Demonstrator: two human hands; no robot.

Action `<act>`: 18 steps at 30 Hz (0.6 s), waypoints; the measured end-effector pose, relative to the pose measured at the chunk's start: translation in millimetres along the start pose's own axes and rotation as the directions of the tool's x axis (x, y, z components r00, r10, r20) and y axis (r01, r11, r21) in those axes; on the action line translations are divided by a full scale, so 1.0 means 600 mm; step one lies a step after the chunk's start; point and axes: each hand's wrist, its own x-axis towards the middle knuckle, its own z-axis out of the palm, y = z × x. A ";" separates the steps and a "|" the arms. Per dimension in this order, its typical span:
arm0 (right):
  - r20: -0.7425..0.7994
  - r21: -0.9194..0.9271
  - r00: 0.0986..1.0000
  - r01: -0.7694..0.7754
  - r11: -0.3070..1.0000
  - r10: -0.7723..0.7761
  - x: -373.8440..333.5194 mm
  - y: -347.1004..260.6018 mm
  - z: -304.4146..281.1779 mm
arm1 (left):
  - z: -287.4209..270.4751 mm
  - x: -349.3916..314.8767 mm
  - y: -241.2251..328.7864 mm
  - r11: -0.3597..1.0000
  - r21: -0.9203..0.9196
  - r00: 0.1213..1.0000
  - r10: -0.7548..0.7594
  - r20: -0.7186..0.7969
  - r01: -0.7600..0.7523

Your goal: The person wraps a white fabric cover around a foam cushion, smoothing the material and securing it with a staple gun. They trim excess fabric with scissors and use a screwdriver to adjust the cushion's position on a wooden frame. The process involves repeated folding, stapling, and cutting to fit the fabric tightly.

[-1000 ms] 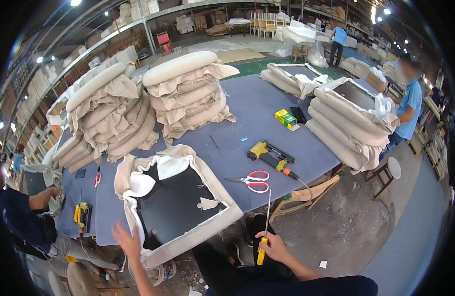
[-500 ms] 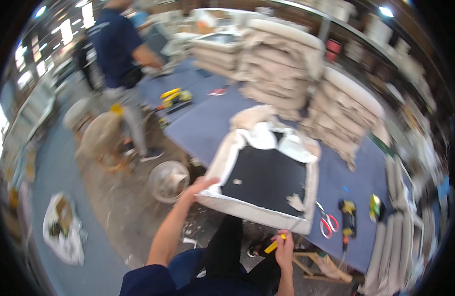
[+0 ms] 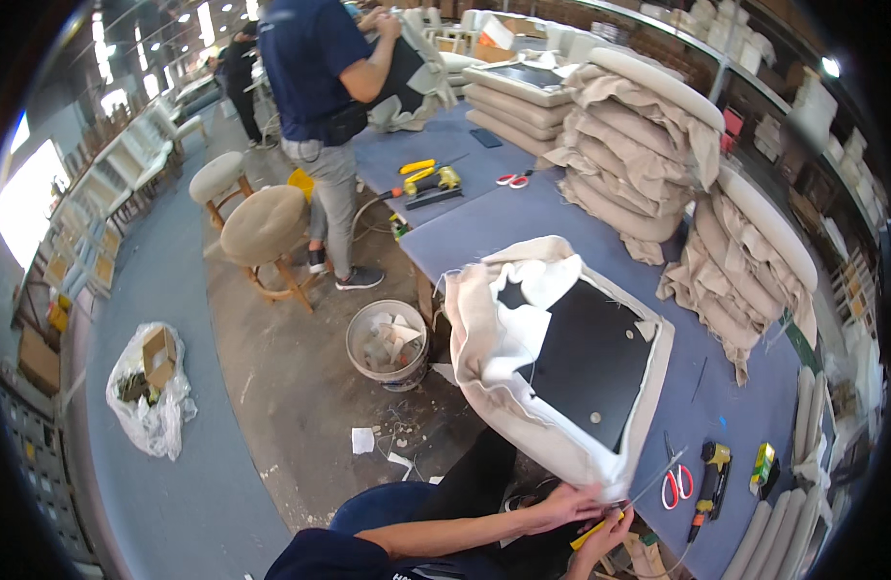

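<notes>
A square seat cushion (image 3: pixel 600 353) lies on the blue-covered table, its black underside up. Beige fabric (image 3: pixel 479 362) and white lining (image 3: pixel 523 333) hang loose along its left and far sides. My left hand (image 3: pixel 564 507) is closed on the fabric at the near corner. Just below it, my right hand (image 3: pixel 603 543) grips a yellow-handled tool (image 3: pixel 587 535) with a thin metal shaft, close to that corner. The fingers partly hide the tool. Red-handled scissors (image 3: pixel 675 485) and a yellow-black staple gun (image 3: pixel 713 478) lie right of the hands.
Stacked beige cushions (image 3: pixel 629 145) stand along the table's far side. A second staple gun (image 3: pixel 434 184) and scissors (image 3: pixel 512 181) lie farther off. On the floor are a scrap bucket (image 3: pixel 388 343), round stools (image 3: pixel 262 227) and a plastic bag (image 3: pixel 154 391). Another person (image 3: pixel 315 106) works at the far left.
The cushion has turned, its loose fabric now along the left side. My left hand has moved from the left near corner to the corner beside my right hand.
</notes>
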 end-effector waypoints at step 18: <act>-0.113 -0.030 0.904 -0.418 0.908 0.412 -0.032 -0.023 -0.017 | 0.123 0.081 0.138 -0.808 0.467 0.862 -0.095 0.498 -0.359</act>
